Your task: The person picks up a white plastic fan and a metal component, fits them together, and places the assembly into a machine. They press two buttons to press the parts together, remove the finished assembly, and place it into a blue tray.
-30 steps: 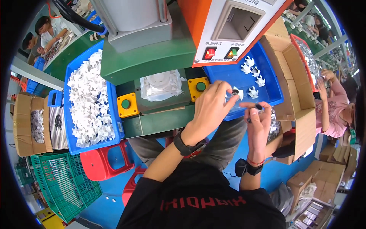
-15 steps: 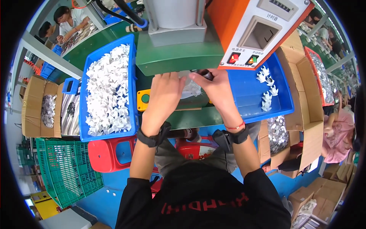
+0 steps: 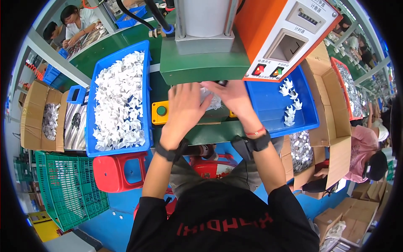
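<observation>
- Head view: left hand [image 3: 184,102] lay with fingers together, thumb apart; whether the right hand [image 3: 233,96] gripped anything, I could not tell.
- A dark, mostly hidden piece [image 3: 223,82] showed just beside the right fingers.
- Translucent plastic [image 3: 215,103] lay between the thumbs.
- White finned pieces [image 3: 119,101] heaped farther left.

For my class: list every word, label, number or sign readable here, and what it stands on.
Wording isn't copied here; places only.
White control panel: dark printed captions around its switches.
Upper window: digits too small.
Black shirt: red lettering.
Red item, lower middle: markings too blurred.
</observation>
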`<action>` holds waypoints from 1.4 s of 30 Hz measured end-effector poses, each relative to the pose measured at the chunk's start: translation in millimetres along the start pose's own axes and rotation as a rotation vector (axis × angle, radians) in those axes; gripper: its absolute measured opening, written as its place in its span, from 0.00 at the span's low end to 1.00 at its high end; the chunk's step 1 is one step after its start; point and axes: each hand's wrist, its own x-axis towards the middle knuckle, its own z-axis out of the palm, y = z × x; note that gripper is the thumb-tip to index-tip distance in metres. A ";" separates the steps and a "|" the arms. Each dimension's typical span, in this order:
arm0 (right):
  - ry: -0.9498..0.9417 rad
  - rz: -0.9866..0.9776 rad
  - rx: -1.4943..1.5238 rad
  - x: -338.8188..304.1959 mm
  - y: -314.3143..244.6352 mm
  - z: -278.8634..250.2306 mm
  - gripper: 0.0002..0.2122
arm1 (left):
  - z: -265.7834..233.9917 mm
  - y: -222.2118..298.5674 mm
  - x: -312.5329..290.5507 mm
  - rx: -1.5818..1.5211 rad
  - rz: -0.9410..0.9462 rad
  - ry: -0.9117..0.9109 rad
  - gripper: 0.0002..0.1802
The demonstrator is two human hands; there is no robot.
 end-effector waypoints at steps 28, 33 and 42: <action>0.583 0.113 -0.044 -104.1 13.1 -83.1 0.09 | -8.2 -3.4 15.5 -0.463 -0.188 0.097 0.18; 0.733 0.071 0.105 -106.7 10.1 -76.0 0.08 | 1.0 26.3 3.6 -0.464 -0.231 0.226 0.21; 0.976 -0.026 0.153 -108.4 17.7 -73.3 0.07 | 42.5 132.0 18.0 -0.687 -0.005 0.102 0.26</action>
